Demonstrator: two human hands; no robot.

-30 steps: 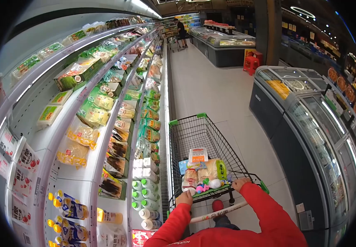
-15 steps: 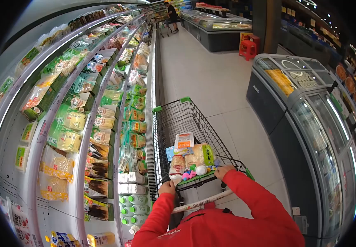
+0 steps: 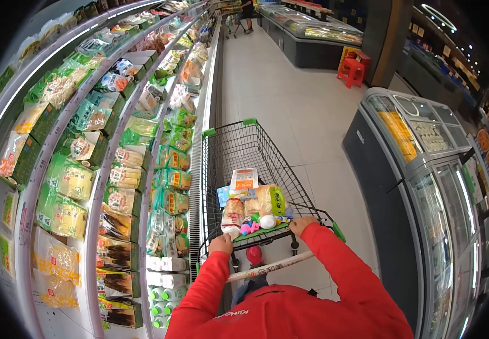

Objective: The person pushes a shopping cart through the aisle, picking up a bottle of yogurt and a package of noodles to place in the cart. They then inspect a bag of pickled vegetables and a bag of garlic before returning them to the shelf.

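A black wire shopping cart (image 3: 239,150) with green corners stands in front of me, its white handlebar (image 3: 270,266) nearest my body. My left hand (image 3: 220,244) is closed on the left of the cart's rear edge, and my right hand (image 3: 300,226) is closed on the right of that edge. In the back of the basket lie a bag of bread (image 3: 233,213), a larger bread pack (image 3: 267,202) with a green label, a white packet (image 3: 244,179) with an orange label and a blue packet (image 3: 226,196). Small pink and purple items (image 3: 250,227) and a white round object (image 3: 267,222) sit beside my hands.
Chilled shelves (image 3: 86,186) full of packaged food run close along the left. On the right stands a glass-topped freezer (image 3: 380,169). Further off are a red stool (image 3: 351,72), another freezer (image 3: 318,42) and a person (image 3: 248,12) beside a cart. Tiled aisle floor (image 3: 290,101) lies ahead.
The cart and I have moved forward along the aisle; shelves and freezer have shifted nearer. Both hands keep hold of the cart. A red shoe now shows below the basket.
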